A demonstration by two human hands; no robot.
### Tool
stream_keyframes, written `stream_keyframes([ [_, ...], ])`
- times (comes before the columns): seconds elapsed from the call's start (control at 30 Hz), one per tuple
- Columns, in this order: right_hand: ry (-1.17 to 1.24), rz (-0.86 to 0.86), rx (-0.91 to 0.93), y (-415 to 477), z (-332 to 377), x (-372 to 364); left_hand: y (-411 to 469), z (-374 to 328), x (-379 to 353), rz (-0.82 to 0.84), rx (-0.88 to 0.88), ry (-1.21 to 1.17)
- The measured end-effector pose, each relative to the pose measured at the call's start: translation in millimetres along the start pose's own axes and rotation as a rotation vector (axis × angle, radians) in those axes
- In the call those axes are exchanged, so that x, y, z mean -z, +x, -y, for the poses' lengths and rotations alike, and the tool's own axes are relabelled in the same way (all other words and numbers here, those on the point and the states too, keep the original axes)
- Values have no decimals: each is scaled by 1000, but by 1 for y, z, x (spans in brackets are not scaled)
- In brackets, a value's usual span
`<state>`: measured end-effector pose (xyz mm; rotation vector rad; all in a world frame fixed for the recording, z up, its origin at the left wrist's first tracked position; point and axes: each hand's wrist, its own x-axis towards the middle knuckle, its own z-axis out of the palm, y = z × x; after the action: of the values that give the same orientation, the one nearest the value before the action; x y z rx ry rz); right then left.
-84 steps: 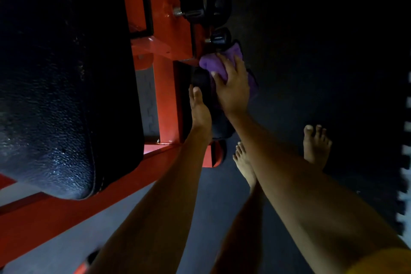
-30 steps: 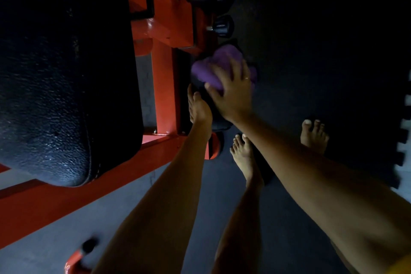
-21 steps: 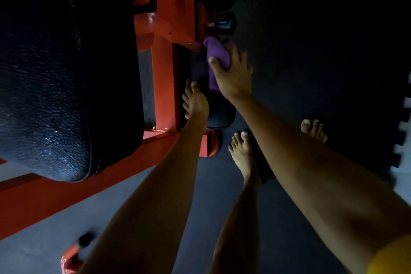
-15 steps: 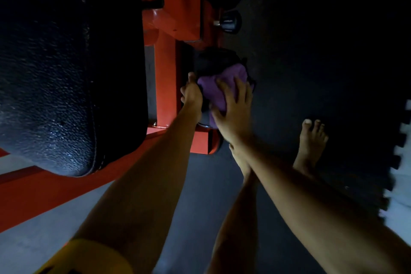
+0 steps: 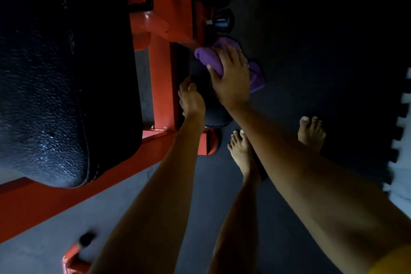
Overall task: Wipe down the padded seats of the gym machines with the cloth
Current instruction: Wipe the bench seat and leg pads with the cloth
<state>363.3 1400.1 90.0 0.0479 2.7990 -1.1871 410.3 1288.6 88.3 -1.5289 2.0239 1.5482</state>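
At the far end of the small black roller pad (image 5: pixel 214 107), beside the orange frame upright (image 5: pixel 161 87), the purple cloth (image 5: pixel 209 60) is pressed down by the right hand (image 5: pixel 231 78), fingers spread flat over it. The left hand (image 5: pixel 191 100) is laid against the pad's left side, fingers together. The pad's long axis runs toward the wearer, so the remaining surface is judged to lie below the cloth, nearer the right hand.

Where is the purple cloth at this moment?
In the head view, the purple cloth is upper centre, under the right hand, pressed on a small black pad right of the orange frame.
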Motion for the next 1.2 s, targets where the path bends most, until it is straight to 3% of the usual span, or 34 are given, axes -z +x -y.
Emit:
stream_keyframes([
  [0.1, 22, 32, 35, -67, -6, 1, 48, 27, 6, -2, 22, 90],
  [0.27, 49, 227, 126, -158, -31, 10, -8, -34, 11, 128, 86, 145],
  [0.37, 109, 187, 150, -116, -31, 12, -10, -31, 7, 111, 56, 62],
  [0.53, 114, 118, -48, -11, 0, 15, -43, -36, -14, 53, -38, 114],
  [0.7, 79, 89, 24, -63, -1, 14, -2, -13, -5, 24, -23, 71],
  [0.8, -4, 211, 68, -139, -11, 17, 37, 7, 3, 58, 188, -5],
  [0.87, -68, 236, 74, -163, -15, 24, 15, -18, 3, 146, 258, -49],
  [1.0, -86, 83, 37, -108, -7, 20, 12, -32, -4, 164, 174, -46],
  [1.13, -26, -39, -187, -18, 20, 10, 34, -12, 2, 144, 161, 111],
  [1.2, -102, 22, 14, 0, 24, 3, 27, -12, 3, 226, 111, 128],
])
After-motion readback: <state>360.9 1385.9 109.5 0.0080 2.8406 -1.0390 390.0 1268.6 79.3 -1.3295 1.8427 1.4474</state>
